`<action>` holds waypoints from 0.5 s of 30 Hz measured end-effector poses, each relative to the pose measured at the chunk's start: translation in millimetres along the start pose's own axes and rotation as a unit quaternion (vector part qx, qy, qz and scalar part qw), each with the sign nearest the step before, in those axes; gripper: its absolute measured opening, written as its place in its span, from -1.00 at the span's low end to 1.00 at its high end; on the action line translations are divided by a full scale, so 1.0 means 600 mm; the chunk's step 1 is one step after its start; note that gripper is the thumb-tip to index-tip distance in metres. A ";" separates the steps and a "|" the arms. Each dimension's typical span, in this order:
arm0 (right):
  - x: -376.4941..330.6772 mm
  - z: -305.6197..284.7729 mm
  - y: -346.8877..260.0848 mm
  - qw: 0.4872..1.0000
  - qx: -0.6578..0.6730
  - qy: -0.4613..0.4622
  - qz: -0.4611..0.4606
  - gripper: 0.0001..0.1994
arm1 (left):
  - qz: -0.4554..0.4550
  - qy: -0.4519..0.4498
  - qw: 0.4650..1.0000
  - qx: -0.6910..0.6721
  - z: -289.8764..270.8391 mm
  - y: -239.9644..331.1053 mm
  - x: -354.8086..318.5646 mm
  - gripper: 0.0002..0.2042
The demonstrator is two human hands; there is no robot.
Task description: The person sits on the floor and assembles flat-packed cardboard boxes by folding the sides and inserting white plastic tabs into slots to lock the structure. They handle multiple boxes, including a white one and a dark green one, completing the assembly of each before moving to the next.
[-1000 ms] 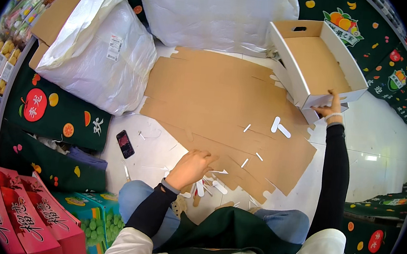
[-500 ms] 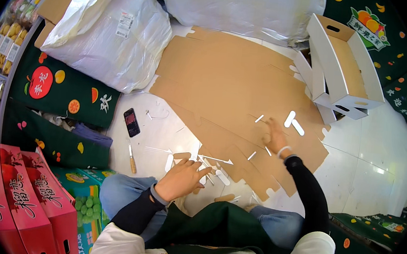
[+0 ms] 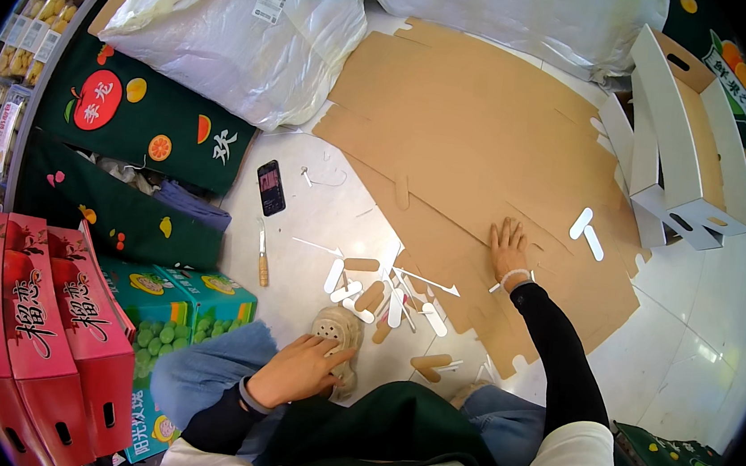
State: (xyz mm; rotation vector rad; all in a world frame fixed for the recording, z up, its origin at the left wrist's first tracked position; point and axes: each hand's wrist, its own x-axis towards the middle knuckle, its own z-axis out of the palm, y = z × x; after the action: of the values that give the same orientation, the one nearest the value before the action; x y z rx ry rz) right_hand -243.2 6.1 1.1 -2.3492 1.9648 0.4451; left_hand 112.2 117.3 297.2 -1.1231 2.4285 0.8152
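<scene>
1. Head view, the work in hand: the person sits on the pale tiled floor (image 3: pixel 720 356) with the flat brown die-cut cardboard sheets (image 3: pixel 480 144) spread out in front of the knees, where both arms can reach them. The sheets overlap loosely; their edges are notched and slotted, matt and stiff.

2. The right hand (image 3: pixel 508 246) lies palm down on the near part of the cardboard sheets, its grip spread flat with fingers extended and pinching nothing. It seems to press the sheet still. A pale band circles the wrist above a black sleeve.

3. The left hand (image 3: pixel 299 370) rests near the body, short of the cardboard sheets, its fingers loosely curled over the beige perforated clog (image 3: pixel 338 333) on the person's foot. It holds nothing.

4. Between the clog and the cardboard sheets lie small punched-out cardboard slugs (image 3: pixel 385 297), oblong with rounded ends, some white-faced, some brown, scattered as offcuts fall.

5. Left of the cardboard sheets, on the floor, lie a black smartphone (image 3: pixel 271 186) and a wooden-handled knife (image 3: pixel 263 258), set aside.

6. Right of the cardboard sheets stands an assembled white-and-brown cardboard tray box (image 3: pixel 680 164), tilted on its side. Beyond the sheets sit bulging white plastic sacks (image 3: pixel 249 32), glossy and creased.
</scene>
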 end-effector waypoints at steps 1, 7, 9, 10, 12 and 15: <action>-0.001 0.011 0.006 1.000 -0.007 0.028 0.007 -0.38 | -0.006 -0.008 1.000 -0.008 0.004 -0.001 -0.001 -0.46; 0.023 -0.020 0.068 0.993 -0.070 0.095 -0.021 -0.56 | -0.007 -0.011 1.000 -0.028 0.010 -0.006 -0.002 -0.47; 0.019 -0.034 0.088 0.991 -0.033 0.127 -0.024 -0.61 | 0.012 0.005 1.000 -0.023 0.004 -0.004 0.003 -0.47; 0.017 -0.042 0.099 0.989 -0.016 0.143 -0.025 -0.63 | 0.023 0.014 0.999 -0.017 -0.001 -0.001 0.009 -0.48; 0.012 -0.073 0.109 0.992 0.051 0.118 -0.004 -0.67 | 0.039 0.021 0.999 -0.014 -0.008 0.001 0.017 -0.48; -0.003 -0.158 0.105 0.992 0.104 0.066 0.014 -0.66 | 0.053 0.018 0.998 -0.021 -0.010 -0.006 0.022 -0.47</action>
State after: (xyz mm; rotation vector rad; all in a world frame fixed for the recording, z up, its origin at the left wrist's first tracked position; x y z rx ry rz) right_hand -286.6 -24.8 101.3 -2.2763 1.9902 0.0816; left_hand 106.1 103.8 293.8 -1.0407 2.5301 0.8904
